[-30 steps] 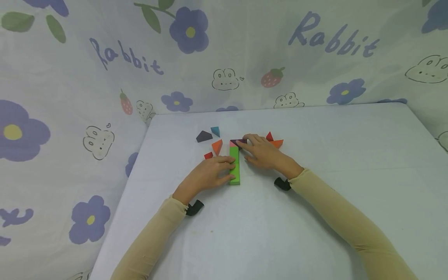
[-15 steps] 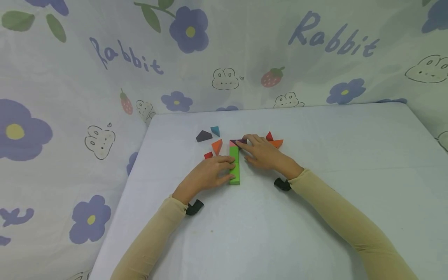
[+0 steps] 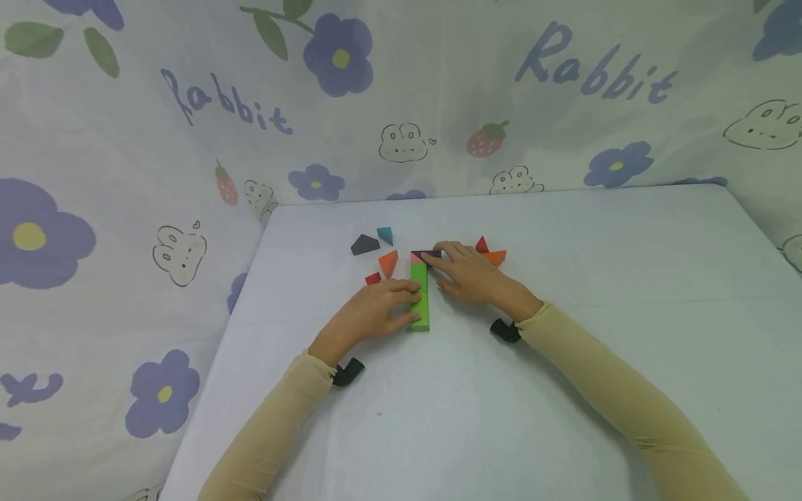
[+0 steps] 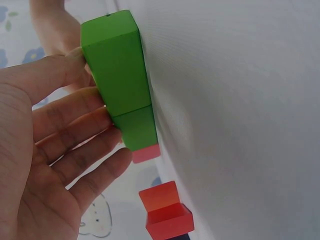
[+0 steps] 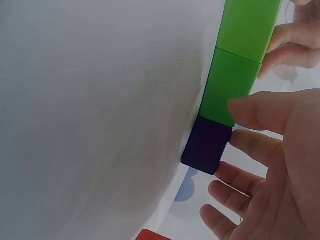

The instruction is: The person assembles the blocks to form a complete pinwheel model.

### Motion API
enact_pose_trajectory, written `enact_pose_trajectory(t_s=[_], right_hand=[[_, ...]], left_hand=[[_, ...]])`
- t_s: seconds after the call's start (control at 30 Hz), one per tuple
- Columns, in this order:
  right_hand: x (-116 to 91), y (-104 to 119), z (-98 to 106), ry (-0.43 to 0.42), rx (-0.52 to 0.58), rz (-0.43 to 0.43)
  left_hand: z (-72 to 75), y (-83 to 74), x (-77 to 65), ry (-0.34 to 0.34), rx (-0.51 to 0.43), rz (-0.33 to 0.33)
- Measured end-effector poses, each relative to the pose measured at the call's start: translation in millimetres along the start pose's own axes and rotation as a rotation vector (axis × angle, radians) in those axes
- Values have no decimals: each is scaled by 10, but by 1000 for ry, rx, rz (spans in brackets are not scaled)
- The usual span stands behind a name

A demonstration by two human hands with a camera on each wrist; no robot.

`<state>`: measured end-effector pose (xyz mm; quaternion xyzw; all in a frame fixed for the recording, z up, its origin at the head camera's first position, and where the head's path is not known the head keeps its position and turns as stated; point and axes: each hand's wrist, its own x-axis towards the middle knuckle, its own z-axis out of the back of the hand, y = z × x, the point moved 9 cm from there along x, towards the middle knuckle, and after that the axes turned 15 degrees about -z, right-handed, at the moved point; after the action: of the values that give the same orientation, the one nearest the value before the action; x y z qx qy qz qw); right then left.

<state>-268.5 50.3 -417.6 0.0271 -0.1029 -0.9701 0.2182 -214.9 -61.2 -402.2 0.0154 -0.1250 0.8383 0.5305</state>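
Two green blocks, the nearer (image 3: 425,316) and the farther (image 3: 419,273), lie end to end in a row on the white table. A pink piece (image 3: 416,257) and a dark purple block (image 3: 436,253) continue the row at its far end. My left hand (image 3: 371,311) rests its extended fingertips along the left edge of both green blocks. My right hand (image 3: 471,273) reaches in from the right, fingers spread. In the right wrist view its thumb touches the farther green block, and its index finger lies at the edge of the purple block (image 5: 206,145).
Left of the row lie a dark grey five-sided block (image 3: 365,244), a blue piece (image 3: 386,235), an orange piece (image 3: 388,262) and a red piece (image 3: 372,278). Beyond my right hand are a red triangle (image 3: 482,245) and an orange piece (image 3: 497,257). Patterned cloth (image 3: 438,83) hangs behind.
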Motion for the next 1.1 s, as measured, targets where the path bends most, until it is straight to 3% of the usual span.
enact_pose_trajectory(t_s=[0.17, 0.3, 0.47, 0.6, 1.1], right_hand=[[-51, -50, 28, 3, 16, -3], [-132, -221, 124, -32, 38, -18], [-244, -564, 305, -84, 101, -110], [-318, -755, 348, -69, 116, -180], [-314, -794, 251, -43, 141, -142]], left_hand=[[-1, -4, -2, -3, -5, -2], [4, -11, -3, -10, -1, -7], [11, -13, -2, -5, 4, -2], [1, -5, -9, 6, 13, 2], [28, -27, -5, 0, 4, -4]])
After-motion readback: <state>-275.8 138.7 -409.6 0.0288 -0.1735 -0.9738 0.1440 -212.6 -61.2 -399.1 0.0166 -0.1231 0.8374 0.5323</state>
